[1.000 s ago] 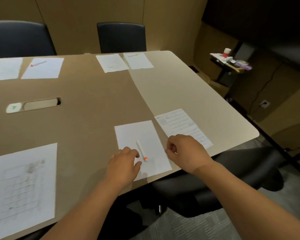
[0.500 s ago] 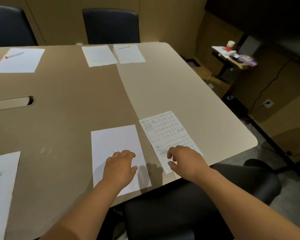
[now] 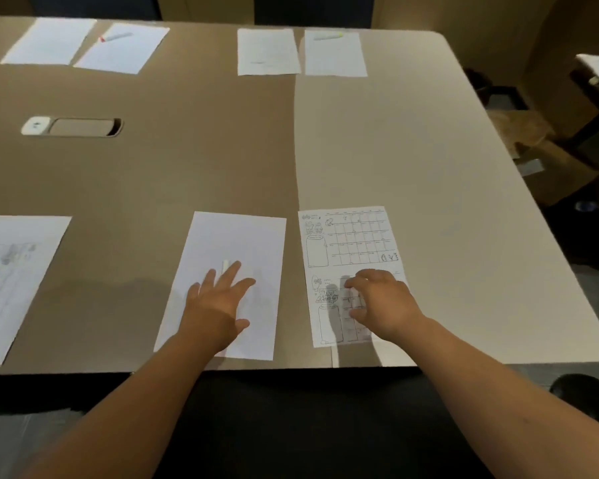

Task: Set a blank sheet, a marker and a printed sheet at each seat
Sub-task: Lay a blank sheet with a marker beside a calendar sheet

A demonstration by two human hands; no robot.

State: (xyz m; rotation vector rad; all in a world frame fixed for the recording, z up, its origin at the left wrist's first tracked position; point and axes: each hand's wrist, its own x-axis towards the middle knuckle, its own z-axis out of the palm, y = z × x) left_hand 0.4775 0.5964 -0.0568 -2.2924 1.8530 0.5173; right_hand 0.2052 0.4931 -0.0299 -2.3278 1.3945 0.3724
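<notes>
Fingers of the left hand (image 3: pixel 218 305) lie spread flat on the blank sheet (image 3: pixel 236 243), covering most of the white marker (image 3: pixel 226 265), whose tip shows at twelve o'clock of them. Right hand (image 3: pixel 382 302), at three o'clock, rests loosely curved fingertips on the printed sheet (image 3: pixel 350 243). Farther across the table (image 3: pixel 429 167), at twelve o'clock, two more paper pairs carry markers.

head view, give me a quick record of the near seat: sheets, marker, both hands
blank sheet: plain white paper sheet, flat at near table edge
marker: white marker, on the blank sheet, mostly hidden under left hand's fingers
printed sheet: white sheet with black grid and drawings, just right of the blank one
left hand: fingers spread flat on blank sheet
right hand: fingers bent, touching printed sheet
</notes>
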